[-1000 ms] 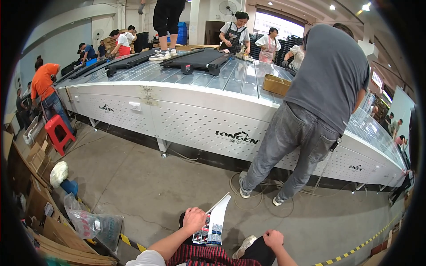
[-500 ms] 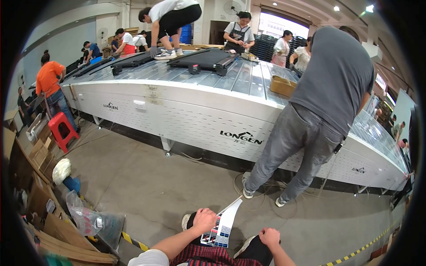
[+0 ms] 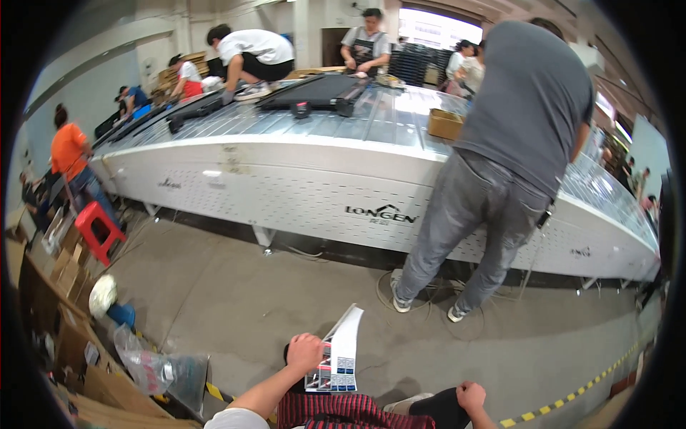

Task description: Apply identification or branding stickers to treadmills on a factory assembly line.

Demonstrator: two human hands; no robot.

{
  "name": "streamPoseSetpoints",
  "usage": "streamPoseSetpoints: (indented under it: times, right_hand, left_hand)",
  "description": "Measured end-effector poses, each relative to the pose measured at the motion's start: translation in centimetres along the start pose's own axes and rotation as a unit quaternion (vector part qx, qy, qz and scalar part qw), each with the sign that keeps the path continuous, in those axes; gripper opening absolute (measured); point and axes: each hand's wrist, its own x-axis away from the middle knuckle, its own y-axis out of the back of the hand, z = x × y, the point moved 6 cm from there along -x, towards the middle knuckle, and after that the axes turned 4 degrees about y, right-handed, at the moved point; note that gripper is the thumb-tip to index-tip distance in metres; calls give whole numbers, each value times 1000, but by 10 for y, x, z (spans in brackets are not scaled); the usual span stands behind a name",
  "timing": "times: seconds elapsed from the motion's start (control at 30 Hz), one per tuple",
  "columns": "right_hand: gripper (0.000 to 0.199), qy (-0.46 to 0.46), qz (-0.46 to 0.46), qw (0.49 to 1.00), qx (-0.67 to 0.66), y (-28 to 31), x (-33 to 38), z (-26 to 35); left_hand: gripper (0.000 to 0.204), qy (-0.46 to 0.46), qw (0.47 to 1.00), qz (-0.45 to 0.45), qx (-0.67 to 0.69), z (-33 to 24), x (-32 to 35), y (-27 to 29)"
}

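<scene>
A: What is seen as the largest thing?

B: The scene is crossed by a long white metal desk with a slotted side and a shiny, ribbed grey top.

A: And the people nearest to it?

B: A standing person in a dark grey shirt is seen from behind at its near side; a person in a white top is crouched upon it.

A: What is carried by the desk?

B: A flat black rectangular panel is laid beside the crouched person, and a small brown cardboard box is set near the standing one.

A: Which smaller thing is handled?

B: A thin white printed sheet with blue squares and red patches. It is held above the lap, over the edge of a red-and-black striped cloth. Whether several sheets are stacked cannot be told.

A: How is each grip formed?

B: The sheet's left side is pinched by the left hand, its grip narrowed on the paper. The right hand is rested at the dark-clothed knee, well apart from the sheet, its grip curled into a loose fist.
</scene>
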Motion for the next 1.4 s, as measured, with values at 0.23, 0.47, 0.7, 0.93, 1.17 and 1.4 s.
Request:
streamPoseSetpoints:
  times: [0.23,0.47,0.7,0.93,1.17,1.4]
  right_hand:
    - [18,97,-9,994,42,28,9,42]
    - [22,163,19,986,0,24,17,9]
    - [18,255,151,954,-41,23,14,-14]
    - [20,283,173,924,-189,29,-6,-34]
    - [29,-192,-70,977,65,94,72,-1]
    - [31,-111,245,904,-331,23,150,-97]
  left_hand:
    - [21,-45,998,-31,14,-25,-9,-7]
    - [21,-148,981,124,-15,-35,-32,-18]
    - [22,-117,962,246,-30,25,-25,-19]
    - [20,-125,935,332,-2,-45,-73,-15]
    - [28,-172,840,482,-181,-134,-63,-59]
    - [28,-479,756,446,15,-526,-89,90]
